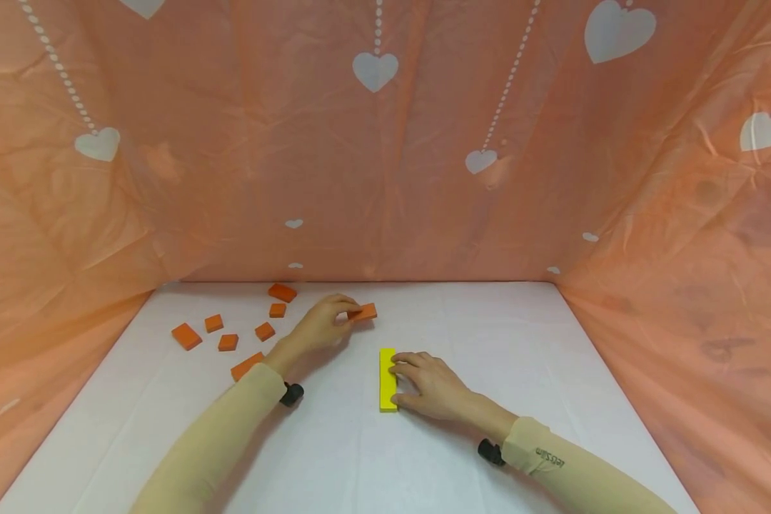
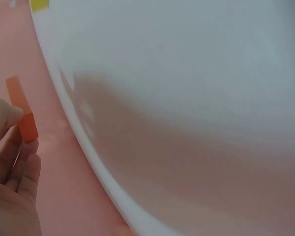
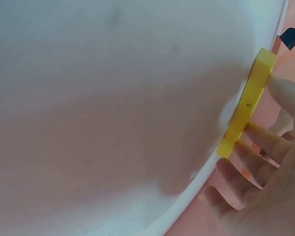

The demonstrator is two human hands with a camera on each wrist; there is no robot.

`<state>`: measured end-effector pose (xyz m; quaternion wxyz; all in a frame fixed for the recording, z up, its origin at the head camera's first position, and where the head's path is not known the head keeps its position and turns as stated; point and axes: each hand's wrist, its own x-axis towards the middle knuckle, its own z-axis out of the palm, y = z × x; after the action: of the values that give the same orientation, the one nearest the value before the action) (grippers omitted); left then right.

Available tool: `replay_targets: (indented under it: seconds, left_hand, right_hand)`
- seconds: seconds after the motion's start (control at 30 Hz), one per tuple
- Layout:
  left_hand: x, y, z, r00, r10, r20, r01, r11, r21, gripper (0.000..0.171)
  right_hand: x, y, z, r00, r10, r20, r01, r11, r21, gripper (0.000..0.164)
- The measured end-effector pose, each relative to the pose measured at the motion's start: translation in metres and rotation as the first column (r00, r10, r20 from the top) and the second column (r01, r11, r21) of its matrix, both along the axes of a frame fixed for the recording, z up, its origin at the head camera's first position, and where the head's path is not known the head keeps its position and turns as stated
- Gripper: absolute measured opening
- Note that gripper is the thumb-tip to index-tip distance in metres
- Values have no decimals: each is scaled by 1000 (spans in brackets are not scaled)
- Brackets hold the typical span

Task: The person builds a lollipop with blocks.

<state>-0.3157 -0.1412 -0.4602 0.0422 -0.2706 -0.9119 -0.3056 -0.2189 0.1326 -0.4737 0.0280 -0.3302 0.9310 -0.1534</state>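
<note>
My left hand (image 1: 321, 325) pinches an orange block (image 1: 366, 312) between thumb and fingers, over the far middle of the white table. The left wrist view shows this orange block (image 2: 22, 110) tilted, with the thumb against its near face. Nearer to me, a long yellow block (image 1: 387, 382) lies lengthwise away from me. My right hand (image 1: 433, 385) is at its right side, touching it with thumb and fingertips. In the right wrist view the fingers (image 3: 270, 142) are spread and lightly bent along one long side of the yellow block (image 3: 250, 98).
Several small orange blocks (image 1: 228, 343) lie scattered on the left of the white table (image 1: 488, 321), beside my left forearm. A longer one (image 1: 247, 366) is partly behind the left sleeve. Pink cloth (image 1: 385, 178) with white hearts walls the back and both sides.
</note>
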Motion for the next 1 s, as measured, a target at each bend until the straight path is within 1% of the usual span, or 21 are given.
replay_targets:
  seconds: [0.17,0.33,0.53,0.6,0.8,1.0]
  left_hand:
    - [0,17,-1,997,-73,3,73,997,-29,30]
    - [3,31,-3,991,-135,21,136,989,-63,33]
    - [4,41,-6,978,-207,-3,205,971,-119,30]
    - [4,43,-7,976,-216,-2,214,966,-143,29]
    - [7,47,-7,976,-209,55,216,959,-186,29]
    - [7,46,-9,973,-224,46,229,951,-207,29]
  right_hand:
    - [0,0,1,1000,1,4,-1,1000,2,52]
    - [1,0,2,1000,4,2,-4,1000,-5,52]
    - [1,1,1,1000,12,-2,-12,1000,-7,51]
    - [1,1,2,1000,9,2,-9,1000,-5,51]
    - [3,1,3,1000,-1,15,1,1000,-2,52]
    - [3,0,3,1000,-5,12,5,1000,1,52]
